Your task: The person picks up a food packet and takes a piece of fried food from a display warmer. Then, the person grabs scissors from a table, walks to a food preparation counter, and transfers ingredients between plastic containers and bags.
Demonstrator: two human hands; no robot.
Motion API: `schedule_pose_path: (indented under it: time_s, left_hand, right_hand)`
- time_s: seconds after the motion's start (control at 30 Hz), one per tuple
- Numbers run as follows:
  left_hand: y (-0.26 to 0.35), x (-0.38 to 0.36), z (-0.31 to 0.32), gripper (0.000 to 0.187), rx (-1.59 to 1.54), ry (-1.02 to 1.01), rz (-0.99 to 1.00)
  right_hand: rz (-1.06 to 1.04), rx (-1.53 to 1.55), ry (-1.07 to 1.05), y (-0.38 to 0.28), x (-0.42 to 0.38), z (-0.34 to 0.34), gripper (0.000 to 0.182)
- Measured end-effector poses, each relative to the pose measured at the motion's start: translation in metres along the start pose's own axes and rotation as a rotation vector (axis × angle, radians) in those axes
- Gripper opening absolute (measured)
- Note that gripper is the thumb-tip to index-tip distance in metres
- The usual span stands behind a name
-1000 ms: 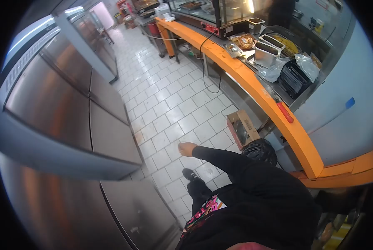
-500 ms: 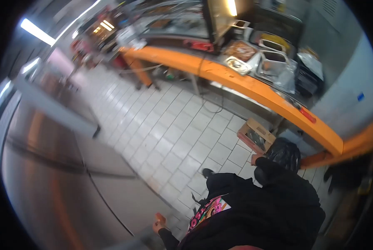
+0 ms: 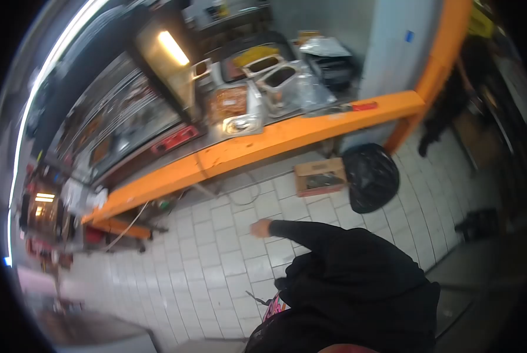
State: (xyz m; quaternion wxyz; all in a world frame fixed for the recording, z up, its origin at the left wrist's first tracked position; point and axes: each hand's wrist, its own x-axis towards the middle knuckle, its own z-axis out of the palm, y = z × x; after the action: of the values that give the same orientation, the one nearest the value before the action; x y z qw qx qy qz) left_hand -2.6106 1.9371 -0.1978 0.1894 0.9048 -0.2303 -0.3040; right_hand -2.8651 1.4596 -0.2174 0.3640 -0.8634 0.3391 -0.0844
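Cardboard box (image 3: 319,176) on the floor under the orange bench (image 3: 263,147), beside the black bag (image 3: 370,176), now sits ahead after the view swung; left hand (image 3: 261,227), loosely curled and empty, nears it, right unseen

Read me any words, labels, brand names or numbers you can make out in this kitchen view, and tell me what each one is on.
None can be read.
Cardboard box on the floor: dark print on its flap, too blurred to read.
Shirt graphic below the black sleeve: pink and yellow lettering, mostly hidden, unreadable.
Blue tape on the white column: no text visible.
Red panel under the display case: markings too small to tell.
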Motion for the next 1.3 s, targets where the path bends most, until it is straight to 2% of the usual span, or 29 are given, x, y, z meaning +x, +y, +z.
schedule_pose_path:
  time_s: [0.03, 0.07, 0.1, 0.13, 0.2, 0.27, 0.33, 0.37, 0.43, 0.47, 0.5, 0.53, 0.57, 0.7, 0.73, 0.87, 0.93, 1.03, 1.17, 1.3]
  left_hand:
    - [0.006, 0.022, -0.002, 0.018, 0.047, -0.051, 0.046]
    - [0.013, 0.045, -0.007, 0.017, 0.1, -0.097, 0.102]
    - [0.022, 0.068, -0.011, 0.016, 0.148, -0.149, 0.161]
    - [0.033, 0.092, -0.016, 0.015, 0.184, -0.184, 0.222]
    - [0.057, 0.135, -0.022, 0.014, 0.215, -0.218, 0.318]
    - [0.085, 0.177, -0.031, 0.012, 0.219, -0.218, 0.399]
    - [0.122, 0.222, -0.039, 0.01, 0.207, -0.183, 0.49]
    - [0.144, 0.24, -0.041, 0.01, 0.185, -0.16, 0.533]
    - [0.193, 0.27, -0.04, 0.008, 0.116, -0.109, 0.616]
    - [0.217, 0.28, -0.037, 0.008, 0.082, -0.086, 0.657]
    - [0.236, 0.286, -0.035, 0.007, 0.057, -0.073, 0.697]
    - [0.254, 0.29, -0.03, 0.006, 0.039, -0.064, 0.729]
    - [0.268, 0.289, -0.023, 0.006, 0.02, -0.071, 0.758]
    - [0.305, 0.261, 0.034, 0.005, -0.012, -0.173, 0.847]
    - [0.311, 0.249, 0.049, 0.006, 0.006, -0.207, 0.785]
    - [0.325, 0.198, 0.104, 0.01, 0.128, -0.24, 0.891]
    - [0.334, 0.172, 0.124, 0.008, 0.174, -0.337, 0.884]
    - [0.352, 0.175, 0.169, 0.006, 0.289, -0.378, 1.082]
    - [0.355, 0.149, 0.174, 0.006, 0.108, -0.471, 0.903]
    - [0.356, 0.157, 0.175, 0.011, 0.309, -0.441, 0.956]
  right_hand:
    - [-0.008, 0.068, 0.035, -0.056, -0.02, -0.042, 0.031]
    - [0.02, 0.217, 0.119, -0.082, -0.029, -0.057, 0.028]
    - [0.042, 0.362, 0.221, -0.092, -0.042, -0.066, 0.026]
    - [0.102, 0.363, 0.289, -0.091, -0.062, -0.072, 0.026]
    - [0.244, 1.034, 0.368, -0.084, -0.107, -0.082, 0.026]
    - [0.373, 1.051, 0.637, -0.064, -0.175, -0.077, 0.025]
    - [0.634, 0.966, 0.823, -0.041, -0.253, -0.061, 0.025]
    - [0.728, 1.059, 0.983, -0.039, -0.289, -0.048, 0.025]
    - [0.928, 1.181, 1.139, -0.049, -0.356, -0.04, 0.023]
    - [1.023, 1.221, 1.291, -0.071, -0.381, -0.043, 0.021]
    - [0.974, 1.046, 1.332, -0.07, -0.41, -0.033, 0.023]
    - [1.129, 1.161, 1.452, -0.09, -0.429, -0.043, 0.03]
    - [1.162, 1.176, 1.527, -0.102, -0.451, -0.05, 0.035]
    - [1.213, 0.919, 1.859, -0.1, -0.55, -0.056, 0.041]
    - [1.241, 0.792, 1.955, -0.101, -0.574, -0.063, 0.043]
    - [1.168, 0.626, 2.174, -0.117, -0.67, -0.102, 0.037]
    - [1.109, 0.558, 2.28, -0.136, -0.701, -0.125, 0.036]
    - [1.004, 0.638, 2.39, -0.154, -0.738, -0.148, 0.033]
    - [0.908, 0.732, 2.474, -0.165, -0.756, -0.156, 0.033]
    - [0.844, 0.776, 2.491, -0.162, -0.763, -0.15, 0.035]
